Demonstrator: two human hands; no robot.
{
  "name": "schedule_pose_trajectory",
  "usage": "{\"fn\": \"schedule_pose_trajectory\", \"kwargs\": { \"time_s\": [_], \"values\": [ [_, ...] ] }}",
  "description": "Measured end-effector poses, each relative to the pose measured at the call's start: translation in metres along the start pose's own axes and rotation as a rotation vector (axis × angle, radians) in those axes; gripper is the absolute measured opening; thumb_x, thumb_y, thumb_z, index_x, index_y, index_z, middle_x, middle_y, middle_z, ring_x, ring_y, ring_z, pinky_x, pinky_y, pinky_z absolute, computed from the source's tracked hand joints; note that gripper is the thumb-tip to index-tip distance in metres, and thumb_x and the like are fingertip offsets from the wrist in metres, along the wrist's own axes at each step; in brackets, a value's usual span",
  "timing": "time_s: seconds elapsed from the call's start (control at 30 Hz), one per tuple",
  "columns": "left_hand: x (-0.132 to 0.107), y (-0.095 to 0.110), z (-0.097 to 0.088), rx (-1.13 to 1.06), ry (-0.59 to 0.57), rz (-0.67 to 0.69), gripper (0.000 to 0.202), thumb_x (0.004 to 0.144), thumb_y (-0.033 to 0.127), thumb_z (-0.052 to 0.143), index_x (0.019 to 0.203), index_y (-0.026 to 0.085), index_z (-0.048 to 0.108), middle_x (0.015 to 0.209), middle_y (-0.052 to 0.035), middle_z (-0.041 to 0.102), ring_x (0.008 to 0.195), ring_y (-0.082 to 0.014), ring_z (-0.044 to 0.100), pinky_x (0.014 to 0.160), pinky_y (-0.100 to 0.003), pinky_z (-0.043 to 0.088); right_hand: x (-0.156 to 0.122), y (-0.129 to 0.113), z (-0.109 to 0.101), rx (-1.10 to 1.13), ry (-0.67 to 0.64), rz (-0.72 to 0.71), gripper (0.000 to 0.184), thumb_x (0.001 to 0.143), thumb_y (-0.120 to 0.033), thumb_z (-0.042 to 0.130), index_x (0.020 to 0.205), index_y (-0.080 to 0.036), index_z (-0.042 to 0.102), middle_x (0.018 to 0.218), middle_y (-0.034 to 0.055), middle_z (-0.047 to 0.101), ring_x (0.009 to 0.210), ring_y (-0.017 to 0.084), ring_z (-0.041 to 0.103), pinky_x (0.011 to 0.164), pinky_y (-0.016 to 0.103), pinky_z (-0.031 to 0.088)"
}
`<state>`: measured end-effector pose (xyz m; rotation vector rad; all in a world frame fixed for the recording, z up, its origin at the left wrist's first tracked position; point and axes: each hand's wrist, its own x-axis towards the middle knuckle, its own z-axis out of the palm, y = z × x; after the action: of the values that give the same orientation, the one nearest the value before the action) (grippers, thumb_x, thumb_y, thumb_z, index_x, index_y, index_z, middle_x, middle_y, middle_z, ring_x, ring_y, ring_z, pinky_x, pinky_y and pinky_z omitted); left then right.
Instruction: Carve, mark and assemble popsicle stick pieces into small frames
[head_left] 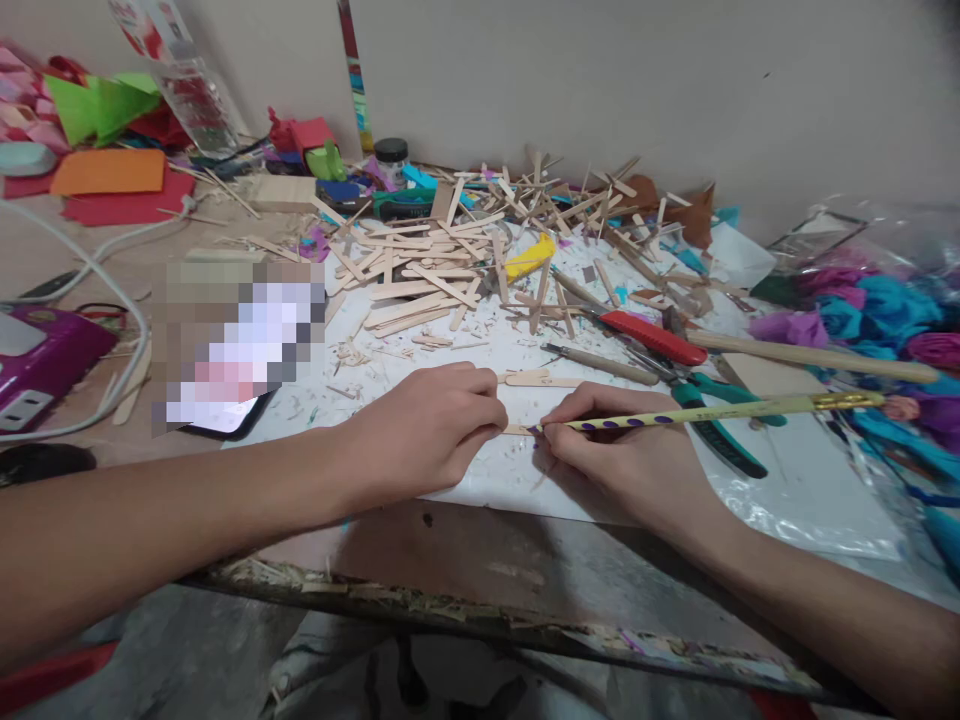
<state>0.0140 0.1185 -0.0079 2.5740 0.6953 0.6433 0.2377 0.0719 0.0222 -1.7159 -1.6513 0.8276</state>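
My left hand [427,425] is curled, fingers pressed down on a small wooden craft stick [517,429] that lies on a white sheet [487,480] near the table's front edge. My right hand [622,450] grips a yellow pencil with purple dots [720,411]. Its tip touches the stick just right of my left fingertips. The pencil's long end points to the right.
A heap of wooden sticks [450,260] covers the middle back. Red-handled pliers [652,338], a green-handled tool [712,420], a small awl [600,364] and a long dowel [810,355] lie right of my hands. A phone [225,400] and a purple device [37,365] are left. Coloured paper [877,310] is piled at right.
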Motion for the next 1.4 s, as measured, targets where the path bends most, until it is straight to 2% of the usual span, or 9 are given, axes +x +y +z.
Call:
{"fn": "schedule_pose_trajectory", "kwargs": {
  "time_s": [0.1,0.27,0.43,0.63,0.8,0.97,1.1,1.27,1.4],
  "values": [
    [0.0001,0.0004,0.0007,0.006,0.006,-0.001,0.023,0.103,0.016,0.055,0.099,0.016,0.078,0.093,-0.0048,0.069,0.088,-0.0180,0.064,0.078,-0.030,0.047,0.0002,0.0011,-0.0002,0.010,-0.007,-0.013,0.011,0.067,-0.018,0.066,0.060,-0.022,0.073,0.060,0.0012,0.071,0.054,0.016,0.058,0.048,0.026,0.045],
    [0.0014,0.0017,-0.0005,0.019,0.014,0.008,0.023,0.103,0.016,0.056,0.096,0.016,0.078,0.089,-0.0039,0.067,0.085,-0.0171,0.063,0.075,-0.029,0.045,-0.0008,0.0028,0.0003,0.078,-0.012,0.057,0.008,0.068,-0.019,0.069,0.062,-0.022,0.072,0.058,0.0016,0.071,0.050,0.015,0.058,0.043,0.024,0.042],
    [0.0007,0.0013,-0.0007,0.023,0.016,0.012,0.022,0.102,0.015,0.057,0.097,0.015,0.078,0.088,-0.0039,0.067,0.085,-0.0170,0.062,0.074,-0.028,0.045,-0.0002,0.0018,0.0001,0.024,-0.008,-0.008,0.009,0.065,-0.019,0.067,0.059,-0.022,0.073,0.059,0.0023,0.072,0.051,0.015,0.059,0.045,0.024,0.044],
    [0.0010,0.0008,0.0003,0.016,0.015,0.014,0.022,0.102,0.015,0.058,0.096,0.013,0.079,0.087,-0.0043,0.066,0.082,-0.0167,0.061,0.072,-0.029,0.044,-0.0002,0.0016,0.0005,0.077,-0.003,0.071,0.007,0.067,-0.022,0.068,0.060,-0.022,0.072,0.056,0.0017,0.070,0.048,0.015,0.057,0.042,0.024,0.041],
    [0.0014,0.0004,0.0006,0.016,0.015,0.021,0.021,0.101,0.014,0.059,0.097,0.013,0.079,0.088,-0.0044,0.067,0.084,-0.0173,0.062,0.074,-0.029,0.044,0.0000,0.0033,0.0004,0.031,-0.005,0.014,0.008,0.066,-0.022,0.069,0.059,-0.022,0.073,0.061,0.0026,0.073,0.053,0.016,0.060,0.046,0.025,0.045],
    [0.0010,0.0006,-0.0001,0.022,0.017,0.025,0.022,0.102,0.014,0.058,0.093,0.013,0.079,0.085,-0.0040,0.065,0.081,-0.0167,0.061,0.071,-0.029,0.043,0.0012,0.0018,0.0005,0.060,0.010,0.078,0.007,0.067,-0.024,0.070,0.060,-0.022,0.072,0.055,0.0018,0.069,0.048,0.014,0.056,0.043,0.024,0.040],
    [0.0015,0.0009,-0.0006,0.027,0.011,0.021,0.023,0.102,0.015,0.057,0.094,0.013,0.078,0.087,-0.0044,0.066,0.083,-0.0172,0.061,0.072,-0.029,0.044,0.0018,0.0000,0.0010,0.035,-0.009,0.049,0.007,0.064,-0.023,0.068,0.058,-0.021,0.073,0.059,0.0034,0.072,0.052,0.015,0.058,0.045,0.024,0.042],
    [0.0014,0.0005,-0.0006,0.029,-0.001,0.006,0.024,0.102,0.015,0.056,0.093,0.015,0.078,0.086,-0.0041,0.066,0.083,-0.0176,0.061,0.072,-0.030,0.044,0.0009,0.0008,0.0002,0.064,-0.021,0.098,0.007,0.066,-0.025,0.069,0.061,-0.022,0.072,0.058,0.0029,0.071,0.051,0.016,0.058,0.046,0.025,0.043],
    [-0.0003,0.0006,-0.0008,-0.001,0.001,-0.010,0.022,0.102,0.015,0.056,0.097,0.015,0.078,0.089,-0.0045,0.067,0.085,-0.0179,0.062,0.075,-0.030,0.046,0.0002,-0.0003,-0.0011,0.081,-0.012,0.046,0.008,0.065,-0.025,0.068,0.058,-0.022,0.069,0.059,0.0032,0.070,0.053,0.017,0.059,0.047,0.027,0.044]
  ]
}}
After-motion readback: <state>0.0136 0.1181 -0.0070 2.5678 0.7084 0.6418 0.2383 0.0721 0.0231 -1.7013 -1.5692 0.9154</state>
